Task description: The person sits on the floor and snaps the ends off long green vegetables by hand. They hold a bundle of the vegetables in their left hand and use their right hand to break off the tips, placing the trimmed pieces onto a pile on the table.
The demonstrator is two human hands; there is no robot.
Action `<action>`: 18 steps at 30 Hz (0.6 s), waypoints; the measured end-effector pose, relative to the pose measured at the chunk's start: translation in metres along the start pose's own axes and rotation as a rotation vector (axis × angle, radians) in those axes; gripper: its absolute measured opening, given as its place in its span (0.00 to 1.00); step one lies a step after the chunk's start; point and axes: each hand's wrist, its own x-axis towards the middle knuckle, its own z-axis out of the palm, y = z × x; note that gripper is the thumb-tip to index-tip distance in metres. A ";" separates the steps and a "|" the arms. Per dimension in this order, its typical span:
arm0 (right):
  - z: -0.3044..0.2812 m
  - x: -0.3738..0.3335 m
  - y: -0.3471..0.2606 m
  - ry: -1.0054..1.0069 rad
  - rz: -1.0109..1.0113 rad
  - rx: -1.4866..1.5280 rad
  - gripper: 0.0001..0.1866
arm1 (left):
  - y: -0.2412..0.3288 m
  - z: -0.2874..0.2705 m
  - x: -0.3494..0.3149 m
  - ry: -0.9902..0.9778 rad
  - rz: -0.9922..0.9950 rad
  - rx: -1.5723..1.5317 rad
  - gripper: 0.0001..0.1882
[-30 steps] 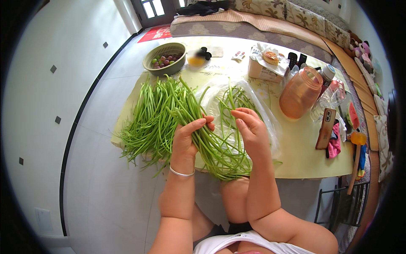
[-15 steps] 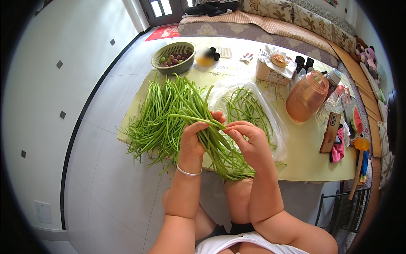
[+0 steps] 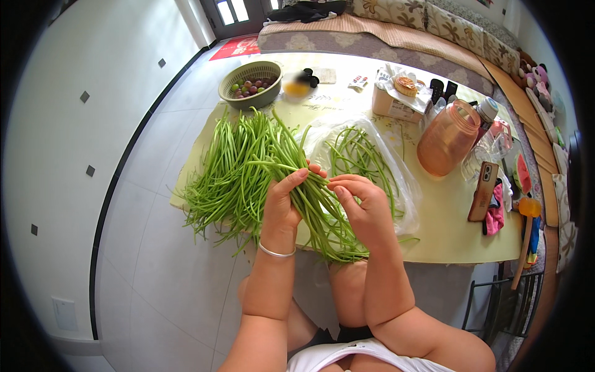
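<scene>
My left hand (image 3: pixel 286 197), with a silver bangle at its wrist, is closed round a bundle of long green vegetable stems (image 3: pixel 316 217). The thumb presses one stem that lies across the bundle. Right beside it, my right hand (image 3: pixel 364 201) pinches the end of that stem between thumb and fingers. The lower ends of the bundle hang by the table edge, over my leg. A big heap of similar stems (image 3: pixel 232 167) covers the table's left side. Beyond my right hand, a clear plastic bag (image 3: pixel 406 192) lies spread with several loose stems (image 3: pixel 359 152) on it.
At the back left is a green basket (image 3: pixel 273 93) of grapes (image 3: pixel 253 87). On the right stand a box (image 3: pixel 396 108) with a round pastry (image 3: pixel 406 85) on top, a pinkish jar (image 3: pixel 446 142) and a capped bottle (image 3: pixel 487 111). A phone (image 3: pixel 482 192) lies near pink cloth (image 3: pixel 494 217).
My left thumb has shifted slightly on the held stem, and the fingers of my right hand have moved a little. Both hands keep their hold.
</scene>
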 end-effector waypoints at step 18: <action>0.016 0.000 -0.008 -0.088 -0.350 0.021 0.21 | 0.001 0.013 -0.012 -0.061 0.053 0.166 0.15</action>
